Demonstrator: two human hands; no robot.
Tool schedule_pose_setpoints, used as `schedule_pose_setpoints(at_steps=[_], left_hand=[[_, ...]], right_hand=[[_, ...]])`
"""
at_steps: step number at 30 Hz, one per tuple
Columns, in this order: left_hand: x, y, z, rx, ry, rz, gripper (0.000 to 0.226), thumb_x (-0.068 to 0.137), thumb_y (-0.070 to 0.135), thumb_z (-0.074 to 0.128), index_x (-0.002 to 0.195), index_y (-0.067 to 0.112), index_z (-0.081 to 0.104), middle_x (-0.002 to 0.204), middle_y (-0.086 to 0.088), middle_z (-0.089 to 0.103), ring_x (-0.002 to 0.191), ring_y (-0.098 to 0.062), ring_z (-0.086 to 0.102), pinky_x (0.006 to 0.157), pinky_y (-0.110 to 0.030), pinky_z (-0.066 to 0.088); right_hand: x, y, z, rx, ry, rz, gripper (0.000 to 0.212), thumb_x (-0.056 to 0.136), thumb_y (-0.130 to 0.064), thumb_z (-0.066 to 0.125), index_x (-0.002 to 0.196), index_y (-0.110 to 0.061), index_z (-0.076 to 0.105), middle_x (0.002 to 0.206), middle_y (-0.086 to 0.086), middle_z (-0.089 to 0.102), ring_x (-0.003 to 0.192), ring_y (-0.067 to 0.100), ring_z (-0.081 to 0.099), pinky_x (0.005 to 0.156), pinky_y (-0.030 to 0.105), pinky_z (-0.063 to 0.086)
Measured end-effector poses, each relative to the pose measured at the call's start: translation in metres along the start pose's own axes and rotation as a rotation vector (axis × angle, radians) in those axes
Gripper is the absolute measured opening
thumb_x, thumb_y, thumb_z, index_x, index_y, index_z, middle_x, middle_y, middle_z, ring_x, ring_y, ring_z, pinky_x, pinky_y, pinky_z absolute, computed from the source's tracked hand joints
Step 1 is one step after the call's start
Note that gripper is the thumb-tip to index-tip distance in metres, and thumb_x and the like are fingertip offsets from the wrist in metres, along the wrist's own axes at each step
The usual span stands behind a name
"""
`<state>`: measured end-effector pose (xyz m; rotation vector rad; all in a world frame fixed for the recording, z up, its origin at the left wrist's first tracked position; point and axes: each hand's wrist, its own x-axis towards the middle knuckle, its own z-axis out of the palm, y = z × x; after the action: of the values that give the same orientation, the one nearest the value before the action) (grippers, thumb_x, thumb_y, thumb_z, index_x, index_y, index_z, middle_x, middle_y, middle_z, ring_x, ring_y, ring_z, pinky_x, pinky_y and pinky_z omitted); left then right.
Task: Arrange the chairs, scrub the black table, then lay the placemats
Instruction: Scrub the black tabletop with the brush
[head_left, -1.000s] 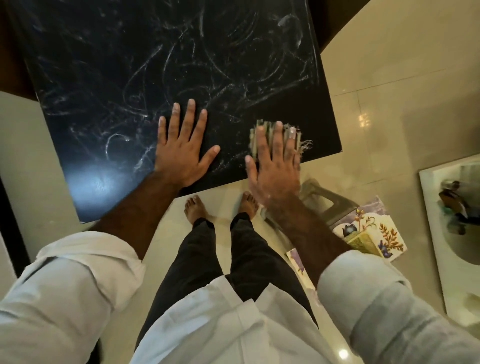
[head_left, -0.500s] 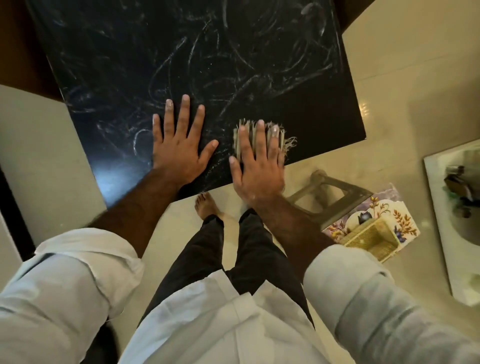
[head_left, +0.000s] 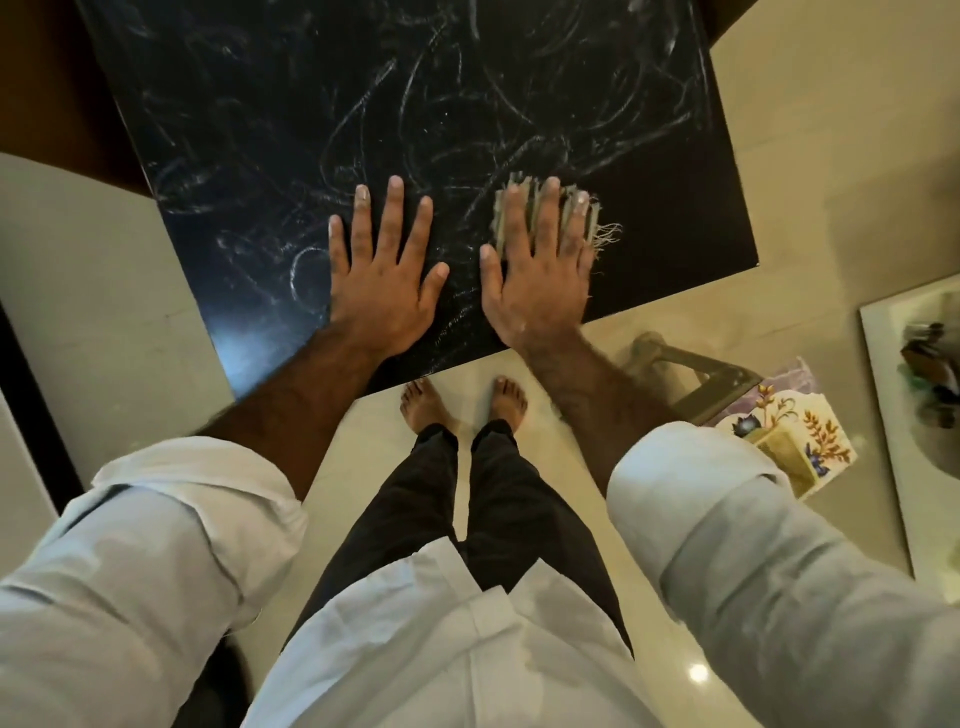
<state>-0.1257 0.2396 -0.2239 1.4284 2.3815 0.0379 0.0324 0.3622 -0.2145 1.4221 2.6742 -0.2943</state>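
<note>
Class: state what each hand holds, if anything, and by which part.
Neither grips anything. The right hand presses flat on top of the cloth; the left hand lies flat on the table.

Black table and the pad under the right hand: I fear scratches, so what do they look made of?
Black table: hard and glossy, perhaps stone, glass or laminate; it mirrors light, and white smears sit on top. Pad: woven fabric, greyish, matte; loose threads fray from its edge.
</note>
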Motion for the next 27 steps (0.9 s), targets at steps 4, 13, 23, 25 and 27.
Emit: schedule_pose_setpoints(at_steps=[4,13,23,25,27], left_hand=[[-0.004,-0.017,-0.004,-0.003,-0.023,0.039,0.080,0.111,0.065,0.014,0.176,0.025,-0.008,0.184,-0.008,-0.017,0.170,-0.039,-0.013,0.134,-0.067,-0.002],[-0.025,-0.041,-0.007,0.009,-0.032,-0.044,0.084,0.109,0.077,0.017,0.175,0.033,-0.012,0.184,-0.006,-0.019,0.169,-0.039,-0.016,0.133,-0.069,-0.004],[-0.025,-0.044,-0.008,-0.009,-0.048,-0.029,0.076,0.112,0.063,0.014,0.176,0.031,-0.009,0.184,-0.005,-0.018,0.169,-0.038,-0.015,0.134,-0.066,-0.006],[-0.024,-0.050,-0.013,-0.027,-0.068,-0.011,0.075,0.114,0.060,0.019,0.175,0.030,-0.012,0.184,-0.003,-0.020,0.169,-0.036,-0.016,0.134,-0.064,-0.005],[-0.027,-0.055,-0.017,-0.021,-0.081,-0.015,0.077,0.115,0.060,0.023,0.175,0.028,-0.014,0.183,-0.001,-0.022,0.170,-0.034,-0.016,0.135,-0.062,-0.003]], right_hand=[[-0.050,-0.007,0.006,0.007,-0.069,-0.170,0.078,0.112,-0.067,0.027,0.178,-0.032,0.006,0.186,0.010,-0.004,0.170,0.042,-0.003,0.133,0.066,0.018],[-0.039,0.043,-0.004,0.023,-0.078,0.015,0.079,0.112,-0.066,0.028,0.178,-0.032,0.001,0.186,0.010,-0.006,0.170,0.042,-0.004,0.132,0.069,0.020],[-0.040,-0.048,0.010,0.018,-0.036,-0.189,0.080,0.110,-0.067,0.030,0.178,-0.028,0.015,0.185,0.014,0.003,0.170,0.045,0.002,0.134,0.065,0.013],[-0.073,-0.048,0.011,0.035,-0.079,-0.250,0.079,0.111,-0.065,0.031,0.178,-0.030,0.010,0.186,0.011,-0.002,0.170,0.042,-0.003,0.134,0.064,0.014],[-0.096,-0.034,0.013,0.036,-0.100,-0.274,0.078,0.112,-0.064,0.031,0.178,-0.031,0.008,0.186,0.008,-0.004,0.171,0.039,-0.006,0.133,0.063,0.016]])
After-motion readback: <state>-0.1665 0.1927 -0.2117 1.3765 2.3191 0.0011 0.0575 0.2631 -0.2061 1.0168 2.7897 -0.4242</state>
